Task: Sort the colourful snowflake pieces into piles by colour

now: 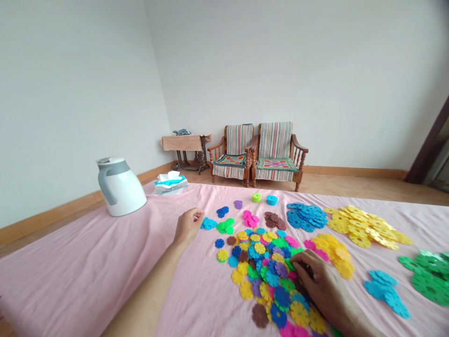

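Note:
A mixed pile of colourful plastic snowflake discs (270,276) lies on the pink cloth (105,271). My left hand (187,225) rests on the cloth with fingers curled, its fingertips touching a small group of light blue discs (209,223). My right hand (322,285) lies on the right side of the mixed pile, fingers bent down onto the discs; whether it grips one I cannot make out. Sorted heaps lie around: blue (307,216), yellow (366,225), green (430,276), light blue (386,288), green discs (225,227), pink (250,218) and brown (274,219).
A white jug with a grey handle (119,186) stands at the back left of the cloth, a tissue pack (170,183) behind it. Two striped wooden chairs (257,152) and a sewing-machine table (185,145) stand by the far wall.

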A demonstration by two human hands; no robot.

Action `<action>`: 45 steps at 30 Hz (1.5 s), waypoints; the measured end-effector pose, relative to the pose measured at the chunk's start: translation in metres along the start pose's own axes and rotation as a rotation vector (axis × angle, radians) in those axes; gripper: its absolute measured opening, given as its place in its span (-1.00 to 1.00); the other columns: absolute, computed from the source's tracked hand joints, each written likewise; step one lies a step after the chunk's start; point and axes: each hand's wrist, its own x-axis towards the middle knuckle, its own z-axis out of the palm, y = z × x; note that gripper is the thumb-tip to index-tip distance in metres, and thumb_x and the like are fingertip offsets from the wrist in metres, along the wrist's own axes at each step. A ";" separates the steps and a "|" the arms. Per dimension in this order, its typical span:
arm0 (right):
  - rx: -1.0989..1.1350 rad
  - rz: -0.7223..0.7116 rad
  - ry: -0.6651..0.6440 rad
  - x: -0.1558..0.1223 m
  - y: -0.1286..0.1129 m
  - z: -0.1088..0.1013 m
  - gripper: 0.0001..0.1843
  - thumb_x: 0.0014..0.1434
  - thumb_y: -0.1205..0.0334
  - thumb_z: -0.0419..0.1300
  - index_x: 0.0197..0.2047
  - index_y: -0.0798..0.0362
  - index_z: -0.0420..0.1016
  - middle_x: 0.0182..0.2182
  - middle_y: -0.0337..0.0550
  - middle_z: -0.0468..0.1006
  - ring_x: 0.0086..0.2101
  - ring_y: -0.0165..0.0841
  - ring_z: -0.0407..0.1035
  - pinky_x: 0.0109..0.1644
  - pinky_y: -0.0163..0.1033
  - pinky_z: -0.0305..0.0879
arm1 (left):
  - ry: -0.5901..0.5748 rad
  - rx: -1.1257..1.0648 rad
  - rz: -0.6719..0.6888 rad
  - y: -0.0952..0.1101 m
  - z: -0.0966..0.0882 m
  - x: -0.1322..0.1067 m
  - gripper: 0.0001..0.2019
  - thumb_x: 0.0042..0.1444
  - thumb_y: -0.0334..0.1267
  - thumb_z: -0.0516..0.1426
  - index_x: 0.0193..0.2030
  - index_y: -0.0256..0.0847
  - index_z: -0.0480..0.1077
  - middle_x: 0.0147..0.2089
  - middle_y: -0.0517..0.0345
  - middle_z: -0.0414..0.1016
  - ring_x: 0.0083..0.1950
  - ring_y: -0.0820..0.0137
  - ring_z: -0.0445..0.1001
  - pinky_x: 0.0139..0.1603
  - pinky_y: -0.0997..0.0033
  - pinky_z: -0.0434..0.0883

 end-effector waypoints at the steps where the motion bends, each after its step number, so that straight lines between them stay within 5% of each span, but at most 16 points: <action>1: -0.002 -0.003 0.001 0.000 0.001 0.000 -0.70 0.25 0.08 -0.07 -0.31 0.00 0.41 -0.35 -0.16 0.48 -0.33 -0.34 0.39 -0.25 -0.27 0.29 | -0.030 -0.003 0.036 0.006 0.001 -0.003 -0.83 -0.01 -0.26 0.11 -0.32 -0.23 0.49 -0.38 0.13 0.53 -0.40 0.39 0.46 -0.33 0.46 0.36; 6: -0.005 -0.013 0.008 0.001 0.003 0.002 -0.70 0.24 0.08 -0.07 -0.30 0.00 0.43 -0.35 -0.15 0.49 -0.34 -0.34 0.40 -0.26 -0.27 0.30 | -0.156 0.149 0.284 0.020 0.011 -0.016 -0.73 -0.05 -0.42 0.12 -0.21 -0.12 0.53 -0.11 0.10 0.50 -0.04 0.28 0.40 0.05 0.30 0.28; 10: 0.013 -0.018 0.014 0.002 0.006 0.004 -0.70 0.22 0.08 -0.05 -0.32 0.00 0.45 -0.37 -0.15 0.50 -0.36 -0.34 0.41 -0.27 -0.28 0.31 | -0.177 0.283 0.323 0.013 0.018 -0.018 -0.60 -0.02 -0.46 0.10 -0.05 -0.05 0.48 0.09 0.05 0.39 0.12 0.18 0.29 0.13 0.14 0.20; 18: 0.019 -0.016 0.029 0.003 0.007 0.002 -0.74 0.18 0.12 -0.01 -0.33 -0.01 0.47 -0.37 -0.17 0.52 -0.37 -0.35 0.42 -0.27 -0.30 0.31 | -0.160 0.215 0.321 0.002 0.023 -0.010 -0.74 -0.07 -0.54 0.09 -0.31 -0.16 0.49 -0.19 0.16 0.53 -0.07 0.34 0.42 0.03 0.33 0.30; 25: 0.010 -0.015 0.024 0.002 0.004 0.002 -0.73 0.20 0.12 -0.02 -0.33 0.00 0.46 -0.37 -0.17 0.51 -0.37 -0.35 0.41 -0.28 -0.31 0.30 | -0.079 0.181 0.354 0.016 0.014 -0.013 -0.71 -0.05 -0.53 0.06 -0.23 -0.17 0.47 -0.11 0.12 0.49 -0.01 0.32 0.37 0.08 0.31 0.26; 32: 0.006 -0.012 0.004 0.001 0.003 0.001 -0.71 0.23 0.09 -0.05 -0.31 0.01 0.44 -0.36 -0.15 0.49 -0.34 -0.33 0.41 -0.25 -0.28 0.30 | -0.358 0.126 0.487 0.059 0.018 -0.035 -0.81 0.09 -0.36 0.05 -0.35 -0.18 0.50 -0.31 0.10 0.48 -0.20 0.35 0.41 -0.16 0.44 0.31; 40: 0.016 -0.011 0.016 0.002 0.002 0.001 -0.74 0.21 0.12 -0.03 -0.32 0.01 0.44 -0.36 -0.17 0.49 -0.35 -0.35 0.40 -0.26 -0.29 0.29 | -0.540 0.094 0.540 0.072 0.023 -0.049 -0.79 0.06 -0.42 0.05 -0.31 -0.20 0.53 -0.37 0.12 0.47 -0.31 0.40 0.41 -0.27 0.50 0.28; 45: 0.004 -0.026 0.012 0.002 0.004 0.001 -0.74 0.21 0.11 -0.04 -0.31 0.00 0.43 -0.37 -0.18 0.49 -0.36 -0.35 0.40 -0.28 -0.30 0.29 | -0.478 0.059 0.434 0.068 0.014 -0.040 -0.76 0.02 -0.45 0.03 -0.29 -0.22 0.51 -0.34 0.15 0.48 -0.37 0.45 0.40 -0.36 0.54 0.26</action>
